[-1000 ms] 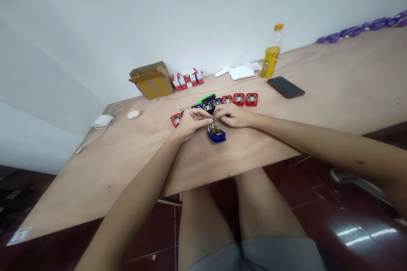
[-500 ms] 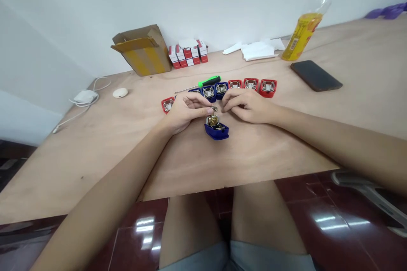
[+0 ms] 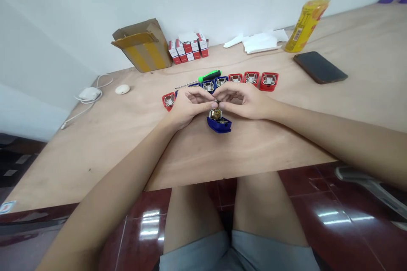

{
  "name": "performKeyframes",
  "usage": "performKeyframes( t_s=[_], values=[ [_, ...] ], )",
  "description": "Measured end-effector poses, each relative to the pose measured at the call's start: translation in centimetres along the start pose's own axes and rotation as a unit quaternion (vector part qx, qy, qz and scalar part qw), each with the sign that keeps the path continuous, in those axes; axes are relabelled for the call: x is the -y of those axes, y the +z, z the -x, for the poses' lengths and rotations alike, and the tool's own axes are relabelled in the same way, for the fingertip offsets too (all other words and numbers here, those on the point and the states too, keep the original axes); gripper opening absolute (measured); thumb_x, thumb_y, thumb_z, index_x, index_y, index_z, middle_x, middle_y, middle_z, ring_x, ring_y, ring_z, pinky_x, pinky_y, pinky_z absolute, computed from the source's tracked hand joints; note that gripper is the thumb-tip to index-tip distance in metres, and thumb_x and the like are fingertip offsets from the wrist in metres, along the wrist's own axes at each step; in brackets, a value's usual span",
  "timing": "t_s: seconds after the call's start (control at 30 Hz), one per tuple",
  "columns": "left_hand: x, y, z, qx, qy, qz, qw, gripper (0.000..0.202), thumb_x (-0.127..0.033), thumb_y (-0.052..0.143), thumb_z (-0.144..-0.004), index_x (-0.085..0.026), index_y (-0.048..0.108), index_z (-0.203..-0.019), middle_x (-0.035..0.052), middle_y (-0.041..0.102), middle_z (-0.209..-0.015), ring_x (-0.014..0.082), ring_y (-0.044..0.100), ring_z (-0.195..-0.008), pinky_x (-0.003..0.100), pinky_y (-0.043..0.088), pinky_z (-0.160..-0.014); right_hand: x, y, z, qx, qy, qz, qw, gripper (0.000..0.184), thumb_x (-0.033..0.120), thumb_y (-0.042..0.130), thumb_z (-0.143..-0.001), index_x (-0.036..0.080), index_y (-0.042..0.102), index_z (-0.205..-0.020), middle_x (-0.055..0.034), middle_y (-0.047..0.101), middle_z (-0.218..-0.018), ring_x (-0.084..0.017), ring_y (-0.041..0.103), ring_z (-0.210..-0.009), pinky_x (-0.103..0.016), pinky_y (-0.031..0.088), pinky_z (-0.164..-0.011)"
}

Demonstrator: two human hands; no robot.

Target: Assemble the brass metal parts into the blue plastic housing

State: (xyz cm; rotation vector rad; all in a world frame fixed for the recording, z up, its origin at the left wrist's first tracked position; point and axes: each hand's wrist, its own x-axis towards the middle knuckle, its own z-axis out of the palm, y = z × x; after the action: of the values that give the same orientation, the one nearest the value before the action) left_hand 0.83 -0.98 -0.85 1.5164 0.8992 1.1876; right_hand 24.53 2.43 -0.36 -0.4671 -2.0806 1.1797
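My left hand (image 3: 192, 107) and my right hand (image 3: 243, 100) meet over the table (image 3: 197, 152), their fingertips together on a small metal piece (image 3: 216, 102). Just below it stands a brass-and-steel clamp part (image 3: 215, 114) in a dark blue plastic housing (image 3: 218, 125). The piece and the clamp part look apart, though the fingers hide some of the gap. Behind my hands runs a row of similar red housings (image 3: 269, 81) and blue housings (image 3: 221, 80), partly hidden.
Behind the row lie a green-handled screwdriver (image 3: 209, 76), a cardboard box (image 3: 143, 46) and red-and-white cartons (image 3: 187, 46). Farther right are white paper (image 3: 260, 43), a yellow drink bottle (image 3: 307, 25) and a phone (image 3: 319, 67). A white charger (image 3: 89, 93) sits left.
My right hand has moved left and its fingertips now join my left hand's on the small metal piece. The view has also shifted slightly.
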Motion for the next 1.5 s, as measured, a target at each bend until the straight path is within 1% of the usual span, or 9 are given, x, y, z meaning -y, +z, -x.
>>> performKeyframes(
  t_s=[0.3, 0.47, 0.6, 0.73, 0.9, 1.1, 1.17, 1.37, 1.5],
  values=[
    [0.0, 0.2, 0.1, -0.001, 0.007, 0.018, 1.000, 0.037, -0.037, 0.103, -0.066, -0.017, 0.083, -0.089, 0.0082, 0.081, -0.094, 0.0244, 0.079, -0.091, 0.043, 0.065, -0.092, -0.4, -0.3, -0.5, -0.023, 0.017, -0.026, 0.999, 0.032, 0.040, 0.086, -0.090, 0.019, 0.076, -0.110, -0.0068, 0.079, -0.102, -0.023, 0.076, -0.095, -0.039, 0.064, -0.092],
    [0.0, 0.3, 0.0, -0.008, 0.026, 0.013, 1.000, 0.034, -0.037, 0.103, -0.067, -0.019, 0.084, -0.089, 0.0068, 0.082, -0.094, 0.0213, 0.079, -0.089, 0.040, 0.066, -0.091, -0.8, -0.4, -0.4, -0.027, 0.008, -0.056, 0.998, 0.053, 0.039, 0.089, -0.087, 0.025, 0.068, -0.133, -0.0045, 0.077, -0.102, -0.024, 0.077, -0.097, -0.037, 0.065, -0.086],
    [0.2, 0.1, 0.0, -0.001, 0.026, 0.013, 1.000, 0.033, -0.036, 0.102, -0.068, -0.019, 0.084, -0.090, 0.0066, 0.082, -0.094, 0.0197, 0.079, -0.089, 0.036, 0.066, -0.090, -0.9, -0.3, -0.4, -0.024, 0.006, -0.066, 0.998, 0.057, 0.039, 0.089, -0.088, 0.026, 0.064, -0.138, -0.0050, 0.077, -0.103, -0.024, 0.076, -0.096, -0.037, 0.064, -0.085],
    [0.2, 0.0, 0.0, 0.005, 0.024, 0.011, 1.000, 0.034, -0.036, 0.101, -0.069, -0.019, 0.085, -0.094, 0.0079, 0.083, -0.096, 0.0214, 0.080, -0.092, 0.037, 0.066, -0.091, -1.0, -0.4, -0.6, -0.034, 0.024, -0.119, 0.992, 0.067, 0.041, 0.094, -0.081, 0.023, 0.063, -0.138, -0.0048, 0.078, -0.098, -0.022, 0.076, -0.090, -0.038, 0.064, -0.084],
    [0.1, 0.2, 0.1, 0.010, 0.038, 0.008, 0.999, 0.035, -0.040, 0.100, -0.071, -0.020, 0.085, -0.094, 0.0086, 0.084, -0.097, 0.0239, 0.081, -0.093, 0.042, 0.066, -0.093, -1.0, -0.6, -0.8, -0.045, 0.056, -0.159, 0.985, 0.054, 0.044, 0.091, -0.085, 0.019, 0.069, -0.128, -0.0043, 0.078, -0.090, -0.018, 0.073, -0.076, -0.037, 0.064, -0.079],
    [-0.1, 0.3, 0.1, 0.023, 0.042, 0.003, 0.999, 0.034, -0.041, 0.100, -0.072, -0.021, 0.087, -0.097, 0.0090, 0.085, -0.101, 0.0254, 0.081, -0.097, 0.045, 0.066, -0.097, -1.0, -0.7, -0.7, -0.041, 0.069, -0.163, 0.983, 0.043, 0.041, 0.091, -0.085, 0.018, 0.073, -0.117, -0.0022, 0.077, -0.084, -0.014, 0.066, -0.066, -0.031, 0.058, -0.065],
    [-0.1, 0.4, 0.0, 0.014, 0.041, -0.001, 0.999, 0.033, -0.041, 0.100, -0.071, -0.022, 0.087, -0.095, 0.0086, 0.085, -0.101, 0.0249, 0.081, -0.096, 0.045, 0.066, -0.097, -1.0, -0.7, -0.8, -0.058, 0.063, -0.132, 0.988, 0.040, 0.042, 0.090, -0.086, 0.018, 0.075, -0.115, -0.0035, 0.078, -0.086, -0.016, 0.068, -0.070, -0.032, 0.058, -0.067],
    [-0.2, 0.3, -0.1, -0.010, 0.040, -0.017, 0.999, 0.033, -0.040, 0.101, -0.069, -0.021, 0.087, -0.091, 0.0090, 0.085, -0.099, 0.0230, 0.080, -0.093, 0.043, 0.066, -0.097, -1.1, -1.0, -0.9, -0.108, 0.017, -0.043, 0.993, 0.028, 0.039, 0.086, -0.088, 0.021, 0.079, -0.107, -0.0077, 0.081, -0.101, -0.023, 0.075, -0.095, -0.041, 0.063, -0.090],
    [-0.3, 0.3, 0.0, -0.010, 0.036, -0.014, 0.999, 0.033, -0.041, 0.101, -0.069, -0.021, 0.087, -0.091, 0.0093, 0.084, -0.100, 0.0234, 0.080, -0.094, 0.044, 0.066, -0.097, -1.3, -1.2, -0.7, -0.086, -0.003, 0.040, 0.995, 0.022, 0.035, 0.079, -0.092, 0.022, 0.079, -0.109, -0.0077, 0.081, -0.102, -0.024, 0.074, -0.094, -0.040, 0.063, -0.088]
  ],
)
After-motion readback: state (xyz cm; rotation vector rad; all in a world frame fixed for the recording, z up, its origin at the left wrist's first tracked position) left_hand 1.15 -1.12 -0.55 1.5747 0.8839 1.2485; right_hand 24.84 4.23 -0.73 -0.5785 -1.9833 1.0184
